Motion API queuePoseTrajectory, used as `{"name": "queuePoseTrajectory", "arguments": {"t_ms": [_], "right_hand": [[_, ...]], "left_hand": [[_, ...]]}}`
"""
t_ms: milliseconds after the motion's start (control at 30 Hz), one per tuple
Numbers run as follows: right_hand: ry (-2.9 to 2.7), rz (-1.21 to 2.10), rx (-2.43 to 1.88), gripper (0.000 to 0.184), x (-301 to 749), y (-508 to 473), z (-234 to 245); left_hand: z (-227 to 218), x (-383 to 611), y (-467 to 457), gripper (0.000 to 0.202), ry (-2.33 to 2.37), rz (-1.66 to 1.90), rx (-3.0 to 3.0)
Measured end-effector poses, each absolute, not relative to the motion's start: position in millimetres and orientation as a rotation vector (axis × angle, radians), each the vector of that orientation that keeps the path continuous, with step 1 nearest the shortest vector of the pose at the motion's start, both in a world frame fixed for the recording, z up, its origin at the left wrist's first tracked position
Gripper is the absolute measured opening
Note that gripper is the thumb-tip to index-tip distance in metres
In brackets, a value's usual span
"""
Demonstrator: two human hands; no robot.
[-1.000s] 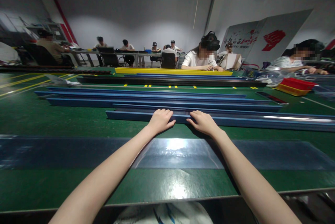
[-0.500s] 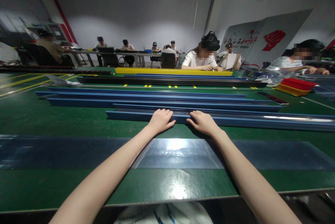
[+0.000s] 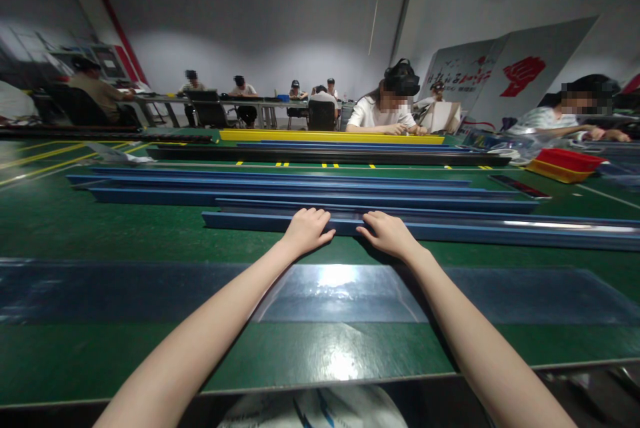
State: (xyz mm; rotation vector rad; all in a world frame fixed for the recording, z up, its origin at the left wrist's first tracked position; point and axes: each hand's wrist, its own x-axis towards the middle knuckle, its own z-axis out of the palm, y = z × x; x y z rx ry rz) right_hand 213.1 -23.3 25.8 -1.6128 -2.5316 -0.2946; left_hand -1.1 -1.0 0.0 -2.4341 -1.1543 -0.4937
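My left hand [image 3: 309, 231] grips the near wall of a long blue plastic channel [image 3: 480, 235], its fingers hooked over the top and its thumb on the near side. A short way to the right, my right hand [image 3: 386, 233] grips the same wall, thumb pointing towards the left one. The fingertips of both hands are hidden inside the channel. The channel lies flat across the green table [image 3: 270, 361]. Closer to me, under my forearms, a clear plastic strip [image 3: 150, 291] stretches across the tabletop.
Beyond lie two more blue channels [image 3: 200, 197], a black bar [image 3: 320, 156] and a yellow bar [image 3: 300, 137]. At right are a phone [image 3: 520, 187] and a red and yellow bin [image 3: 565, 167]. A co-worker [image 3: 373, 115] sits across the table; several people sit farther back.
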Motion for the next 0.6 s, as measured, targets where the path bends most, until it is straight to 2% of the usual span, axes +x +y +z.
{"name": "queuePoseTrajectory", "arguments": {"t_ms": [600], "right_hand": [[-2.531,-0.327,-1.577,0.025,213.6,-23.2,24.6]], "left_hand": [[-1.6,-1.2,-0.7,0.028,-1.149,-0.494,-2.426]]}}
